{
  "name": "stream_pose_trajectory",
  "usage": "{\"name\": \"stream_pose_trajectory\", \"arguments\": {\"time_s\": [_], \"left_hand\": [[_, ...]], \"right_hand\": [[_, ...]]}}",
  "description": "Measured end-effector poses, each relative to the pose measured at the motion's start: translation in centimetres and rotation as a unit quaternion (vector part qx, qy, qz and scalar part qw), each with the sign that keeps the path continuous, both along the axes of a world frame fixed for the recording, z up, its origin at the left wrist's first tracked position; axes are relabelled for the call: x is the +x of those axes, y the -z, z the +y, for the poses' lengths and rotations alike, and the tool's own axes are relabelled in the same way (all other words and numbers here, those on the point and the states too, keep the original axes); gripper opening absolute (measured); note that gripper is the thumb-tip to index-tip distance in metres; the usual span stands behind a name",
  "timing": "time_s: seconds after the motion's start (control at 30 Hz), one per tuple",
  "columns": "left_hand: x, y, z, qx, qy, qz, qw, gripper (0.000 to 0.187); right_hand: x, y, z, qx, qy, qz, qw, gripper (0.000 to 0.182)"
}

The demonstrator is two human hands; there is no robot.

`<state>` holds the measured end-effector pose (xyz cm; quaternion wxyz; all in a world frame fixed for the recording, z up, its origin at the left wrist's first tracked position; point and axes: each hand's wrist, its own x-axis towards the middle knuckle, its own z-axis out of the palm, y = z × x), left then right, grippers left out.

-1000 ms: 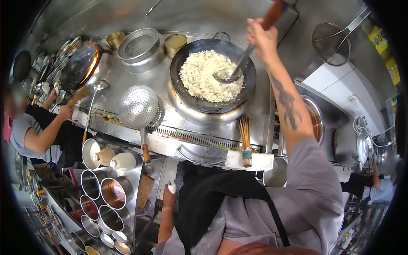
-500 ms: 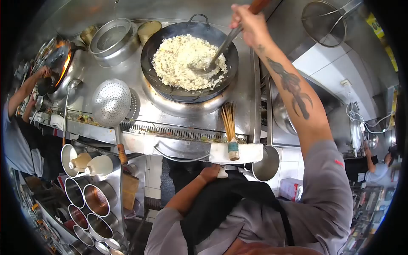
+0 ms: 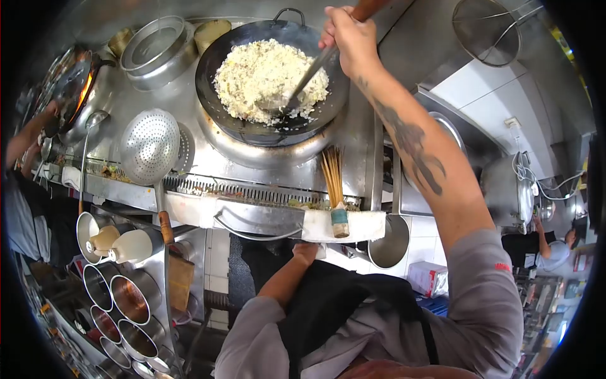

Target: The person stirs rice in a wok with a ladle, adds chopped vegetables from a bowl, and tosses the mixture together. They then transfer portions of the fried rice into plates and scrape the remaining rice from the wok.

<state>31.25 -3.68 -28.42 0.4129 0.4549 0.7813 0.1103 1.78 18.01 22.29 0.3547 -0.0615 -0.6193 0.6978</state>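
My right hand (image 3: pixel 350 41) is closed around the dark metal shaft of a ladle (image 3: pixel 310 81), just below its wooden handle. The ladle's bowl is partly buried in a heap of pale fried rice (image 3: pixel 268 76), which fills the middle of a black wok (image 3: pixel 210 104) on the burner. Low at the counter's front edge, my left hand (image 3: pixel 305 252) is closed on a white cloth, mostly hidden by the fingers. A bamboo wok brush (image 3: pixel 334 189) stands between my hands and the wok, its bound end resting on a folded white towel (image 3: pixel 309 227).
Left of the wok lie a perforated skimmer (image 3: pixel 150 146) and a long-handled ladle (image 3: pixel 96 119), with stacked metal pots (image 3: pixel 158 54) behind. Sauce containers (image 3: pixel 132 298) and squeeze bottles (image 3: pixel 136 245) stand lower left. A co-worker (image 3: pixel 31 208) works at a flaming wok. A strainer (image 3: pixel 487 31) hangs right.
The ladle and my right hand have moved left and slightly closer to me through the rice. The rice is pushed into a more compact heap. The whole view has shifted a little.
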Motion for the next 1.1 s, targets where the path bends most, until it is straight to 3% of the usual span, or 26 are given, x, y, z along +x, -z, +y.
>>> {"name": "stream_pose_trajectory", "arguments": {"time_s": [0.07,0.1,0.13,0.2,0.27,0.33,0.4,0.47,0.53,0.6,0.67,0.73,0.77,0.87,1.0,1.03,1.1], "left_hand": [[0.0,-0.3,0.5,0.022,-0.060,-0.030,0.998,0.049],[0.1,0.4,0.8,0.050,-0.058,-0.003,0.997,0.051],[-0.2,-0.1,0.7,0.050,-0.063,-0.002,0.997,0.051],[-1.3,-2.5,-0.4,0.139,-0.053,-0.008,0.989,0.049],[-2.8,-6.2,-2.3,0.089,-0.022,-0.026,0.995,0.047],[-4.3,-8.9,-4.7,0.038,0.008,-0.040,0.998,0.045],[-5.1,-10.1,-8.8,0.024,-0.078,-0.047,0.996,0.047],[-6.7,-14.6,-13.4,0.090,-0.204,-0.024,0.975,0.049],[-7.5,-16.7,-18.7,0.218,-0.304,0.086,0.924,0.052],[-6.5,-12.7,-25.7,0.185,-0.415,0.130,0.881,0.053],[-4.2,-12.0,-31.7,0.049,-0.575,0.086,0.812,0.053],[-0.3,-10.4,-37.6,-0.023,-0.572,0.136,0.809,0.049],[1.4,-11.1,-39.3,-0.002,-0.579,0.092,0.810,0.046],[6.1,-11.8,-43.1,0.008,-0.589,-0.023,0.808,0.043],[6.8,-10.1,-43.3,-0.017,-0.596,-0.094,0.797,0.041],[6.4,-10.1,-43.2,-0.018,-0.597,-0.103,0.795,0.041],[5.3,-10.0,-42.7,-0.009,-0.599,-0.115,0.793,0.040]], "right_hand": [[-1.5,-2.3,0.8,-0.047,0.021,-0.034,0.998,0.014],[-1.7,-3.6,1.0,-0.036,0.044,-0.011,0.998,0.020],[-1.6,-3.7,1.5,0.032,0.000,0.071,0.997,0.018],[1.4,-5.0,0.0,0.029,-0.041,0.050,0.997,0.017],[-0.1,0.3,-1.3,0.046,-0.017,-0.021,0.999,0.022],[-2.6,-0.3,0.3,0.034,-0.012,-0.027,0.999,0.029],[-4.1,-3.5,2.1,0.018,0.060,0.011,0.998,0.027],[-3.7,-6.4,2.9,0.037,0.034,0.062,0.997,0.027],[-4.1,-3.2,3.2,0.026,0.061,0.065,0.996,0.020],[-5.9,0.9,4.3,-0.036,0.029,-0.033,0.998,0.015],[-7.6,-1.9,5.9,-0.022,0.015,-0.048,0.998,0.017],[-7.4,-5.9,7.1,0.033,0.053,-0.041,0.997,0.018],[-6.4,-6.6,7.9,0.046,0.044,-0.005,0.998,0.019],[-5.2,-1.5,8.3,-0.015,0.130,-0.006,0.991,0.019],[-5.9,-5.7,9.9,-0.060,0.150,-0.021,0.987,0.018],[-5.7,-6.1,10.7,-0.028,0.135,0.034,0.990,0.015],[-6.6,-3.7,11.1,-0.029,0.170,0.045,0.984,0.015]]}}
